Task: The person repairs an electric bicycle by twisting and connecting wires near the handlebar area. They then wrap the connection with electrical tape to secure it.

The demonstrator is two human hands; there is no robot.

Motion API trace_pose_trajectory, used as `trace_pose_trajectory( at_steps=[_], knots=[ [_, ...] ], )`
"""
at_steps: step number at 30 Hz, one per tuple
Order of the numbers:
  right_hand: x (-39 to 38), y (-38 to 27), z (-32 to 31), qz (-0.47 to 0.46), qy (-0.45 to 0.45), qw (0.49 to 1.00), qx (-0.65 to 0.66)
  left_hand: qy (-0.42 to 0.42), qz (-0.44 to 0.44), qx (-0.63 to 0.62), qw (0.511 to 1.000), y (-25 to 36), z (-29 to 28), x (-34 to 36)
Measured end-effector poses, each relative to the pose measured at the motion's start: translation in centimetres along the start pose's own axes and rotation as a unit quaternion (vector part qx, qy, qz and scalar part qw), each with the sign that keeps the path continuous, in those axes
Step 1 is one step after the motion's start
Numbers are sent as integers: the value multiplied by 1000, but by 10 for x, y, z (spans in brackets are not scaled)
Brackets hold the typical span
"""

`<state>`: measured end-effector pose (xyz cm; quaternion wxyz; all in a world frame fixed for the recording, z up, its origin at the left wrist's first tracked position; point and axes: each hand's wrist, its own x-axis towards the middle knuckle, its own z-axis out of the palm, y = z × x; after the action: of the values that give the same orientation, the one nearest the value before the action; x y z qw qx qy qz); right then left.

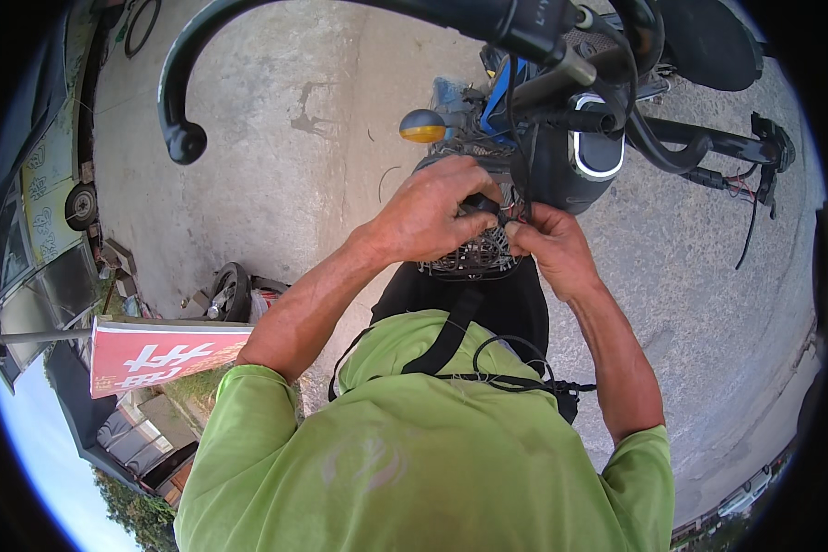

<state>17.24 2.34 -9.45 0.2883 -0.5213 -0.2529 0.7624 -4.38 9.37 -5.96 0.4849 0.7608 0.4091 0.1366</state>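
Both hands meet at the front of a motorbike or scooter, above a wire basket (470, 264). My left hand (432, 213) is closed, thumb and fingers gripping a small black piece (480, 203) whose exact kind I cannot make out. Close beside it, my right hand (556, 248) pinches thin wires (515, 217) between thumb and forefinger; their ends are hidden by the fingertips. A dark cable (515, 120) hangs down from the handlebar (460, 13) to the spot where the hands work.
A long black lever (177, 83) with a ball end curves out at upper left. An orange turn signal (422, 126) sticks out left of the basket. Right of the hands are a black headlight housing (600, 152) and a bar end with loose wires (771, 155). A red sign (166, 356) stands lower left.
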Motion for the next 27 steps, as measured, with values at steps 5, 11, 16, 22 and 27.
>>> trace_pose_trajectory(
  at_steps=[5, 11, 16, 22, 27],
  knots=[
    [-1, -5, 5, 1, -3, 1000, -1, -2, 7, 2, 1000, -3, -2, 3],
    [1, 8, 12, -35, 20, 999, 19, -37, 19, -40, 998, -14, -3, 12],
    [4, 19, 12, -62, 61, 994, -69, -72, -41, -149, 985, -14, -7, 21],
    [-3, 10, 18, -75, 81, 992, -69, -26, -105, -224, 968, -2, 0, 13],
    [-7, 4, 19, -40, 99, 994, -33, 7, -120, -255, 959, -5, 12, 3]
  ],
)
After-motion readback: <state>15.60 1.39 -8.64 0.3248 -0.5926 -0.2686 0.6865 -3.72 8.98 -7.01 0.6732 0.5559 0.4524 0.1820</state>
